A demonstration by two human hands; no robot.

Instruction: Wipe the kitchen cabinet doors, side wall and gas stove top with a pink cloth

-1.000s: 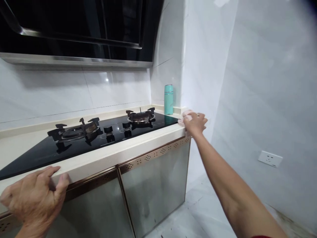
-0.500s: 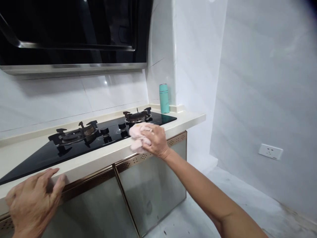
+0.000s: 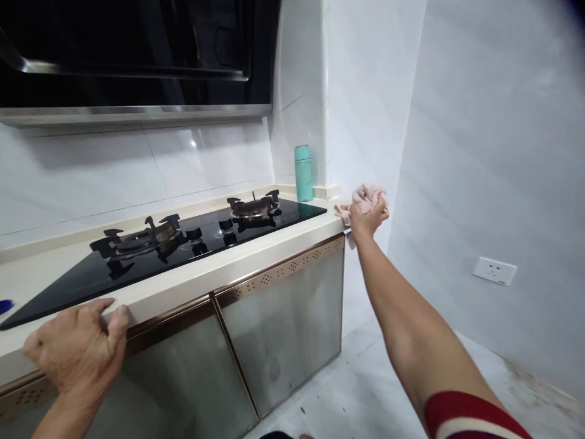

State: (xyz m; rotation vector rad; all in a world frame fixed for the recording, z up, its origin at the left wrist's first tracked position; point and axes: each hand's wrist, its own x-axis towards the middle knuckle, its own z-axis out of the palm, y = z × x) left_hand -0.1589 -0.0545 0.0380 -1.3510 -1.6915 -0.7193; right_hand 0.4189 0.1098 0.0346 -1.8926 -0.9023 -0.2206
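My right hand (image 3: 369,218) grips a crumpled pale pink cloth (image 3: 368,196) at the far right end of the cream countertop (image 3: 256,251). Part of the cloth lies against the counter's corner. At lower left, my left hand (image 3: 80,344) rests on the counter's front edge with its fingers laid over the top and the thumb apart; it holds nothing. Between the hands is a black glass gas stove (image 3: 150,277) with two burners and two knobs. Behind its right end stands a teal bottle (image 3: 303,174), upright.
A black range hood (image 3: 137,55) hangs above the stove. Cabinet doors with frosted panels (image 3: 283,335) sit below the counter. A wall socket (image 3: 495,271) is on the right wall. A small blue object (image 3: 5,306) shows at the left edge.
My right hand has carried the cloth rightward along the counter's front edge to its far end. My left hand stays on the edge. The view has shifted slightly, and the blue object has come in.
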